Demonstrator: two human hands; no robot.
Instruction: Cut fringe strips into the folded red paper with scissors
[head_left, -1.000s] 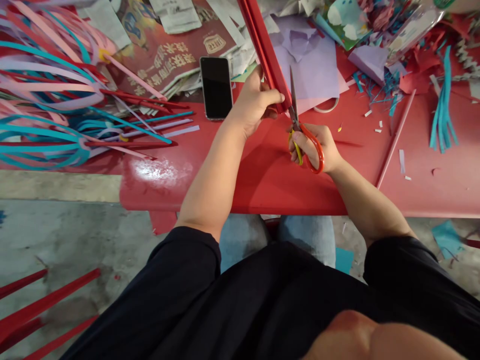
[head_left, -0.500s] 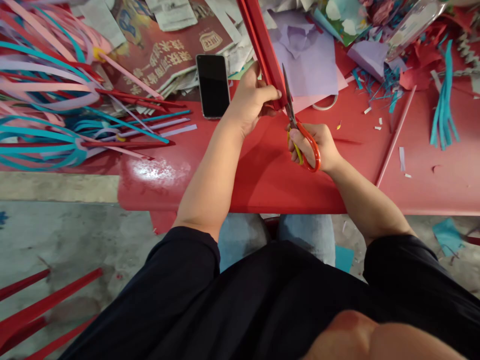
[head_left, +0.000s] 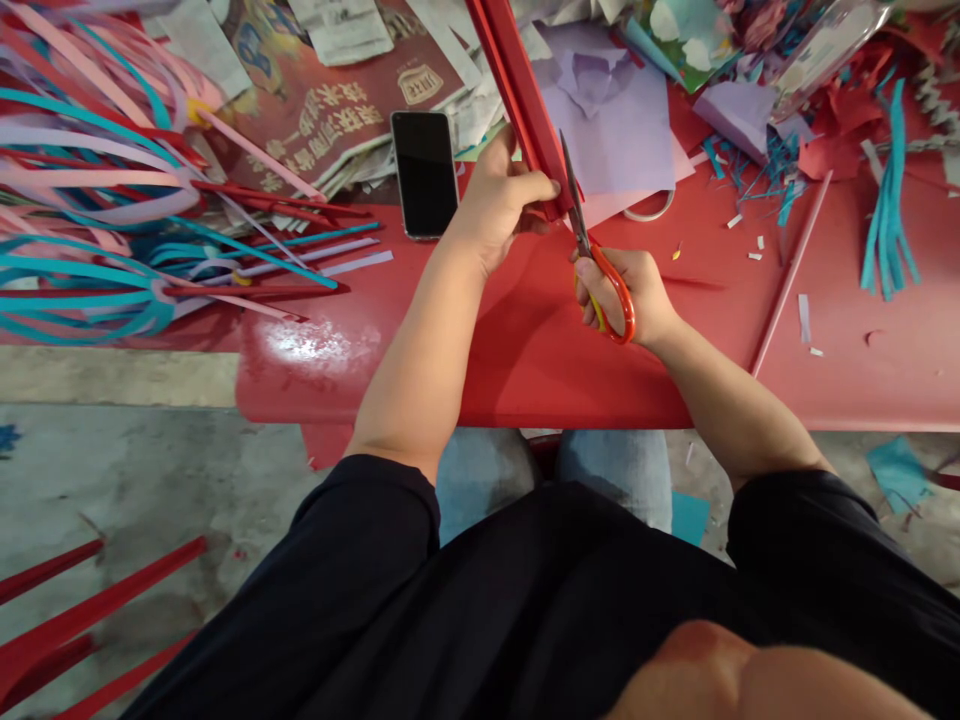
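My left hand [head_left: 510, 195] is closed on the near end of a long folded strip of red paper [head_left: 517, 85], which runs away from me past the top of the view. Scissors with orange-red and yellow handles [head_left: 621, 300] are gripped in my right hand [head_left: 634, 290]. Their blades point away from me and lie along the right edge of the red paper, close to my left fingertips. How far the blades are apart, and whether they touch the paper, I cannot tell. A phone [head_left: 426, 172] with a dark screen lies left of my left hand.
Bundles of looped paper strips [head_left: 90, 180] lie at the left, by a printed brown-red sheet [head_left: 337, 100]. Purple paper [head_left: 622, 130] sits beyond the scissors. At the right are a pink stick [head_left: 793, 272], a turquoise tassel [head_left: 891, 200] and scraps on the red table [head_left: 570, 390].
The scissors and my right hand have shifted slightly to the left, closer to the red paper. The red paper's far end has tipped a little leftward. Both hands keep their grip.
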